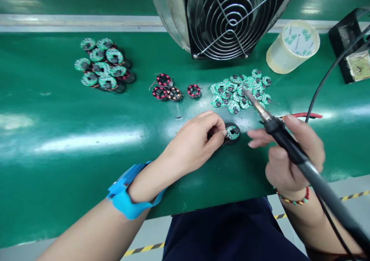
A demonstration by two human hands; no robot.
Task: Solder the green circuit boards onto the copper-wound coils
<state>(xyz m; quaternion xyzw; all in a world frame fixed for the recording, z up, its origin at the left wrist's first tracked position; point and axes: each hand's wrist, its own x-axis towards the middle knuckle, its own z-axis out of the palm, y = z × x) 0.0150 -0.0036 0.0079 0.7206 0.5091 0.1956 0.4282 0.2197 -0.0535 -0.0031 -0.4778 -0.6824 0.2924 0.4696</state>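
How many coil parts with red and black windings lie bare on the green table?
4, in a row in front of the fan: three close together, one apart to their right. Others may be hidden under boards.

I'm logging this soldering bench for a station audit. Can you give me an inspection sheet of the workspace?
Surface: green bench mat, glossy.
Job's things: round board on black base; soldering iron, tip raised.
Clutter: finished stack; wound coils; loose boards; tape roll.
Hands: left hand pinches the board's edge; right hand grips the iron.
Cables: black lead; red wire.
Surroundings: fan; black stand.
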